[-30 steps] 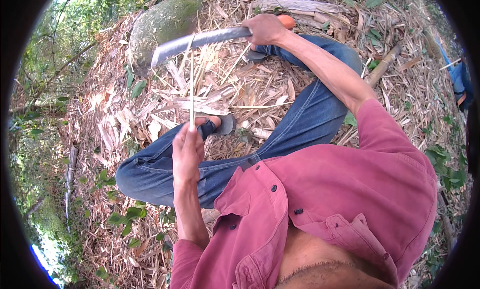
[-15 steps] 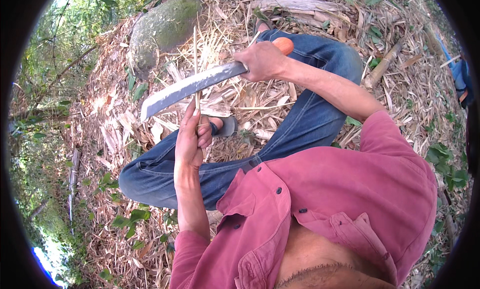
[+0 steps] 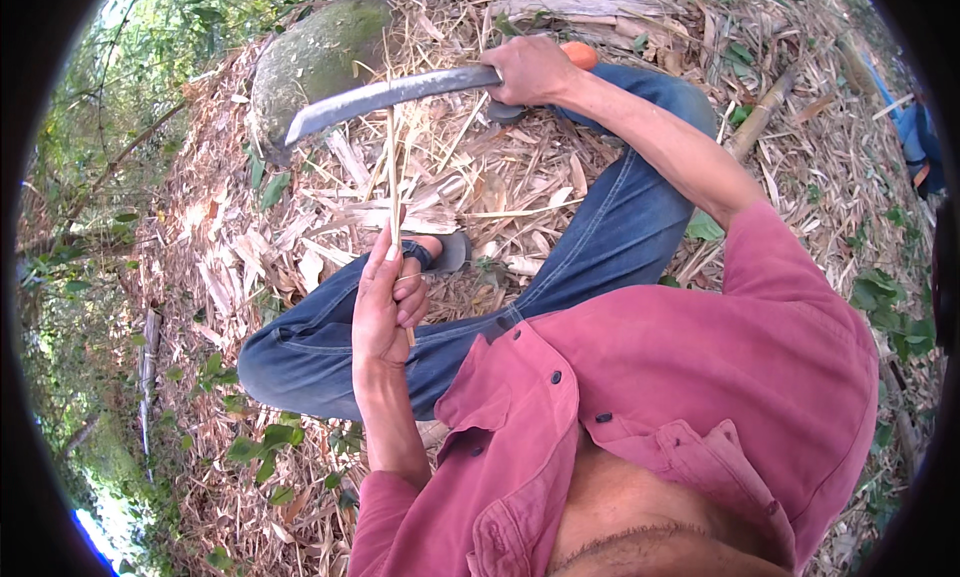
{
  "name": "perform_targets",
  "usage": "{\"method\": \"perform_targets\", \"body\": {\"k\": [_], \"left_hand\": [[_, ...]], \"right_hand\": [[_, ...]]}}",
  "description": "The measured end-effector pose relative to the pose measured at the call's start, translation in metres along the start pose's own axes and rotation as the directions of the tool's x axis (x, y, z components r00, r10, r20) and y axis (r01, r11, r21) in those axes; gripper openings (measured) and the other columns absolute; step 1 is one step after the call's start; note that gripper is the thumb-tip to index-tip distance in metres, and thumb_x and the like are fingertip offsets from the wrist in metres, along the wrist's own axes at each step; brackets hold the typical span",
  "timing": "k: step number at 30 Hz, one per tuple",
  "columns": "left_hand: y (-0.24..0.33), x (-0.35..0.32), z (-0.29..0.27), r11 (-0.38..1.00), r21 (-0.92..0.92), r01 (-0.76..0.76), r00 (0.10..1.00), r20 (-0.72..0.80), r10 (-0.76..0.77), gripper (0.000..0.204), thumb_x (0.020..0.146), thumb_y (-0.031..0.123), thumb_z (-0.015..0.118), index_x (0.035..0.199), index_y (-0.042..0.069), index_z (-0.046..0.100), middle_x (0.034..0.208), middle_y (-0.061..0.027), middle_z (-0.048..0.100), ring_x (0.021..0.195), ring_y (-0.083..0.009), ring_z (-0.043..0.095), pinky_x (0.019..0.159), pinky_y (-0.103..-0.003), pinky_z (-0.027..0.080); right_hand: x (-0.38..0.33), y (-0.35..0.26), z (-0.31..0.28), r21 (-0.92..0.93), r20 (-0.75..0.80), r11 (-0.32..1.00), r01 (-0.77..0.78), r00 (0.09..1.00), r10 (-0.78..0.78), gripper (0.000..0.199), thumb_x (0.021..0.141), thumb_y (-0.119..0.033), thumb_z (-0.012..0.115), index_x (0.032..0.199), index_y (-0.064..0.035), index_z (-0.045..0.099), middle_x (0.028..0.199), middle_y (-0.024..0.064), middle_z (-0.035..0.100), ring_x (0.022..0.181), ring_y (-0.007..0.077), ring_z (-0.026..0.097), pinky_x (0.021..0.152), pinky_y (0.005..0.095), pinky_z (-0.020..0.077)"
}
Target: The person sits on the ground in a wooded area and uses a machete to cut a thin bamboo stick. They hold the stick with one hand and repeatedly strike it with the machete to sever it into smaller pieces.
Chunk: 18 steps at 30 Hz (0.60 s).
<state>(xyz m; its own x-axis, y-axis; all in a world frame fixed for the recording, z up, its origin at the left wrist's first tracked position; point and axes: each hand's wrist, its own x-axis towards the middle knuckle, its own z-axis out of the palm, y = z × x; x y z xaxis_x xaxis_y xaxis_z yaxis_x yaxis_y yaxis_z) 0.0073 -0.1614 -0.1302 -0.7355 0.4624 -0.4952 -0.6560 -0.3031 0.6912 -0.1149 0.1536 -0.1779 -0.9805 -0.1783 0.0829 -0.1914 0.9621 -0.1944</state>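
My right hand (image 3: 535,70) is closed round the orange handle (image 3: 580,55) of a machete (image 3: 390,94). Its long, slightly curved grey blade points left and lies across a thin pale wooden strip (image 3: 393,167) near the strip's far end. My left hand (image 3: 385,295) is closed on the lower part of that strip, thumb and fingers pressed along it. A short end of the strip sticks out below the left palm. Whether the blade's edge bites into the strip cannot be made out.
A mossy boulder (image 3: 322,62) stands at the far left. Wood shavings and chips (image 3: 500,192) cover the ground between my bent legs in blue jeans (image 3: 610,232). A weathered log (image 3: 600,7) lies at the far side, a bamboo piece (image 3: 765,112) at right. Leafy plants (image 3: 265,447) grow at left.
The machete and my right hand have moved away from me along the strip, toward its far end. More of the strip shows between blade and left hand, which has hardly moved.
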Motion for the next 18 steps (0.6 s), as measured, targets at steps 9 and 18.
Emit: {"method": "perform_targets", "body": {"k": [9,18], "left_hand": [[-0.001,-0.020,-0.006,0.992,0.119,0.030,0.999,-0.015,-0.029,0.045,0.099,0.017,0.039,0.144,0.012,0.030,0.059,0.0063,0.030,0.040,-0.0018,0.026,0.035,-0.015,0.023],[-0.010,0.034,-0.013,0.983,0.154,-0.098,0.988,-0.103,0.115,0.040,0.097,0.016,0.049,0.135,0.006,0.043,0.064,0.0005,0.052,0.043,-0.0005,0.037,0.038,-0.014,0.027]], "right_hand": [[0.017,0.040,0.003,0.087,0.076,0.925,-0.370,0.928,0.364,0.030,0.076,-0.034,0.062,0.091,-0.0095,0.068,0.077,0.0095,0.068,0.071,0.0252,0.067,0.070,0.0390,0.0549],[-0.036,-0.046,0.000,0.077,0.019,0.987,0.142,0.989,-0.144,0.015,0.072,-0.024,0.067,0.075,-0.0105,0.061,0.065,0.0056,0.062,0.061,0.0220,0.065,0.057,0.0366,0.0519]]}}
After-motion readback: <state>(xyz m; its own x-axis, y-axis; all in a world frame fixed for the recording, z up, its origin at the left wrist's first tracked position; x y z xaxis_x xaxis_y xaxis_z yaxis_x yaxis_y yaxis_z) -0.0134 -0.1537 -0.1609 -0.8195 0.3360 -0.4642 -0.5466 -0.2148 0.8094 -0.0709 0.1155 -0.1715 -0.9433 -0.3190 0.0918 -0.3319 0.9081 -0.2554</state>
